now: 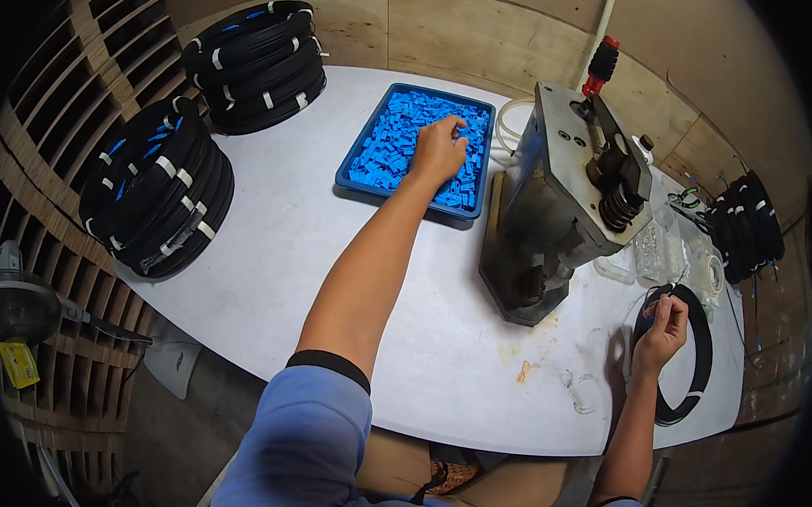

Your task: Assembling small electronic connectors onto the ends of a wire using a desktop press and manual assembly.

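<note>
Left hand [438,148] reaching into blue tray [352,170] at the table's far side, fingers curled over small blue plastic pieces [392,136]; right hand [665,326] pinching a thin cable end above black cable coil [700,349], beside metal press [558,201].

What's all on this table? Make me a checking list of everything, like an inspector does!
Surface: white table, some brownish crumbs near the front.
Job's things: blue tray full of small blue parts; black cable coil lying flat.
Clutter: clear plastic bags and a tape roll beside the metal press.
Grippers: left hand rests in the blue parts; right hand pinches the coil's thin end.
Cables: stacked black coils, more at the back and right.
Surroundings: wooden wall panels.
</note>
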Demonstrator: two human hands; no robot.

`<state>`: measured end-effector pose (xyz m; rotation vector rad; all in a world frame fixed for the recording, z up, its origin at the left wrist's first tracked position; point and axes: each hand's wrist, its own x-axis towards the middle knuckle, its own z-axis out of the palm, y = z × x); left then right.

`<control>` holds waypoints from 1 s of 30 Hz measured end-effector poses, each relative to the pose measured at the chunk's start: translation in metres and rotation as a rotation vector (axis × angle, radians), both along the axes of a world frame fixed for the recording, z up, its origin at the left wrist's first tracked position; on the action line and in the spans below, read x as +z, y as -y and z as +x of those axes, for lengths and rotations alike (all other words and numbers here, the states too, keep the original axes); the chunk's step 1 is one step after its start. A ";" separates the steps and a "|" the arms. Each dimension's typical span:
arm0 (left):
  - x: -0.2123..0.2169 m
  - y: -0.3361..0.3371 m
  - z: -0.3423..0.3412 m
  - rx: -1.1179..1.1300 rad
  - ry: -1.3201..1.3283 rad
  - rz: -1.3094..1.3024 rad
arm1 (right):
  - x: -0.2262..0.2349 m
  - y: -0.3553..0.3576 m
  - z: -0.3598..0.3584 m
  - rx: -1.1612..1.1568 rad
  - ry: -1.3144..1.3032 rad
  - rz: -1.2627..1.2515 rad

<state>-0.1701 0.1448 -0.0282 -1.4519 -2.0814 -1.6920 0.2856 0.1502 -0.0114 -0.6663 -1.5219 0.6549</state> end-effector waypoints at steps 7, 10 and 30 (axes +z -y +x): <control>0.000 0.002 0.000 0.042 -0.098 -0.019 | -0.003 -0.003 0.002 0.010 -0.011 -0.015; -0.004 0.000 -0.004 0.053 -0.134 0.023 | -0.003 -0.005 0.002 0.000 -0.016 -0.004; -0.006 0.000 -0.005 0.014 -0.069 0.008 | 0.001 -0.002 -0.001 -0.003 0.012 -0.004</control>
